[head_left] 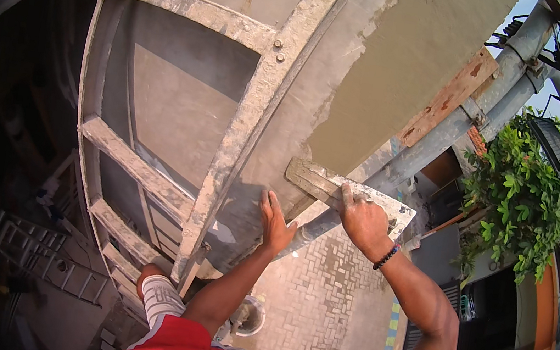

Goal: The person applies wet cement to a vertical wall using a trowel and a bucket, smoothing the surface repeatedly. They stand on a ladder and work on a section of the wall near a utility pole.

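With 12 at the top of the view, a plaster-smeared float (pixel 318 180) sits just toward 3 o'clock from the centre, at the lower end of a darker, wet-looking patch (pixel 402 70) on the grey wall (pixel 258 179). Its long axis runs from between 9 and 10 o'clock, the mud-coated end, to between 3 and 4, the paler end. The right hand (pixel 363 222) is closed around it near the middle. The left hand (pixel 277 226), at 6 o'clock, is empty, fingers extended toward 11; whether its palm touches the wall I cannot tell.

A crusted ladder frame (pixel 244 127) crosses the wall from 9 to 12 o'clock, its thick rail barring the way left of the left hand. Toward 2 o'clock a grey pole (pixel 428 142) slants down and passes behind the float, with a wooden plank (pixel 452 95) beside it. A leafy tree (pixel 523 198) stands at 3, a bucket (pixel 260 319) at 6, a folding ladder (pixel 50 257) at 8.
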A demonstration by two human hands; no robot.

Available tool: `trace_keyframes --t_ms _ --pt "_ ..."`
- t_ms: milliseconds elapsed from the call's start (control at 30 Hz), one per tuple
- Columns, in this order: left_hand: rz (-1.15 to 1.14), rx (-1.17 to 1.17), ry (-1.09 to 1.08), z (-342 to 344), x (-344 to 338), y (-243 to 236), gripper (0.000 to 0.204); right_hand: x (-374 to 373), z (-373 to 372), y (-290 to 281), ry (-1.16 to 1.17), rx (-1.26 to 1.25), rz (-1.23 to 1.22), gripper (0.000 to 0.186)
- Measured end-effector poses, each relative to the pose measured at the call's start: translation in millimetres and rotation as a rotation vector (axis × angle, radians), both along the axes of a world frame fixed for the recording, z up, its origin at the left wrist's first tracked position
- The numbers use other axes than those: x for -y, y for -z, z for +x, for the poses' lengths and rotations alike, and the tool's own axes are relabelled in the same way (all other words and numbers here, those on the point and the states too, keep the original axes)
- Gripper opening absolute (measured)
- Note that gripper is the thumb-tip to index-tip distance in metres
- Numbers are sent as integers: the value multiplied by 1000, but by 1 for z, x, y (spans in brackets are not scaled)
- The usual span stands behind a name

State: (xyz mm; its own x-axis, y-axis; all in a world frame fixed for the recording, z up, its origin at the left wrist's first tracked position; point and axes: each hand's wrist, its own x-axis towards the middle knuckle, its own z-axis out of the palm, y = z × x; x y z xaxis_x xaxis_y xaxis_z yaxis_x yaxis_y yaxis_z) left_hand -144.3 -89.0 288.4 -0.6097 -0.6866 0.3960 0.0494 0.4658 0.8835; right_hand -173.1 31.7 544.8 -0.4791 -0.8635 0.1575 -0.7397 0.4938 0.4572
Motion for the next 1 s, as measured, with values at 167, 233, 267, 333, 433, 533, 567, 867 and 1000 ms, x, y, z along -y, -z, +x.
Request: trace_keyframes --t_ms 167,233,267,333,433,533,567,867,1000 --pt "109 243 12 20 -9 11 116 -32 -15 57 140 281 244 41" --pt "110 247 18 21 -8 9 116 -36 -1 24 67 351 34 39" --pt "98 222 26 21 -11 5 116 -42 10 4 33 385 -71 38" --pt "55 153 -12 19 -5 -3 117 -35 16 -50 133 586 -235 43" --pt "-58 -15 -74 2 -5 -23 118 -30 31 -133 17 510 -491 46" --pt "-58 -12 -98 -9 -13 -61 117 -34 27 -192 -143 108 -608 39" --pt "-52 -13 -104 -13 -12 -70 117 -31 23 -210 -132 -58 -624 39" --pt "-27 -63 -172 -27 -16 -78 116 10 -5 -334 -93 -447 -662 35" --pt "-15 -47 -181 -26 -13 -77 114 26 7 -292 -14 -444 -524 30"
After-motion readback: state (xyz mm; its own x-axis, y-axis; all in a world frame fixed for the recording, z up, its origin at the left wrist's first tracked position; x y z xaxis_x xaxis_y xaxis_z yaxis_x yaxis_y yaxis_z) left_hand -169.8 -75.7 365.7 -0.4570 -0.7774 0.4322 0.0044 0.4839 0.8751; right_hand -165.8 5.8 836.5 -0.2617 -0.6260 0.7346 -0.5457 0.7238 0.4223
